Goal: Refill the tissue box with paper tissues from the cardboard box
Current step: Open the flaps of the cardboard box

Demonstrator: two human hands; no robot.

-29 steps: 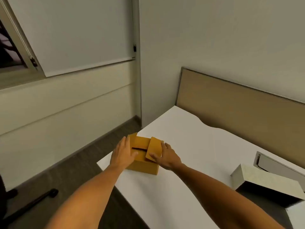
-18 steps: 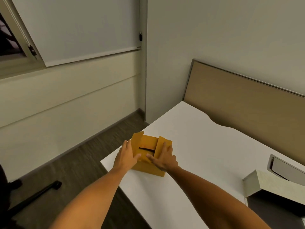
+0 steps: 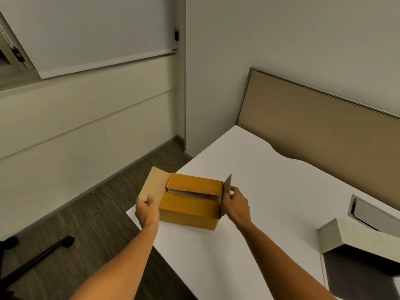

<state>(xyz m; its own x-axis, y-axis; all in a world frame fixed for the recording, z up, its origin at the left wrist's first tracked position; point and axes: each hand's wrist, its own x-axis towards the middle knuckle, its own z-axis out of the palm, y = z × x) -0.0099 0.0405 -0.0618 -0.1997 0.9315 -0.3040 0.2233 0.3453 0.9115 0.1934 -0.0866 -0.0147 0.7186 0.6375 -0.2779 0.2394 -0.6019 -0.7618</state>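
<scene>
The small orange-brown cardboard box (image 3: 190, 202) stands on the white desk (image 3: 270, 202), close to the desk's near left corner. Its two outer side flaps are already folded outward. The left hand (image 3: 147, 210) pinches the lower edge of the pale left flap (image 3: 153, 187) between thumb and fingers and holds it laid back over the desk edge. The right hand (image 3: 236, 204) grips the right flap (image 3: 227, 184) in the same way, fingers curled around its edge, and this flap stands nearly upright.

The two inner flaps (image 3: 192, 194) are still down over the top of the box. Between them there is a narrow gap, and something grey-white shows in it (image 3: 190, 194); this is probably the paper tissues, but I cannot tell for sure.

The grey rectangular tissue box (image 3: 363, 237) is well apart, at the right edge of the view near a grey flap set into the desk (image 3: 374, 215). Only a part of it is visible, and I cannot see whether it is open.

So I judge the task is at its beginning: the cardboard box is only half opened. What is left is to lift the inner flaps, take the tissues out, carry them to the tissue box and put them inside.
</scene>
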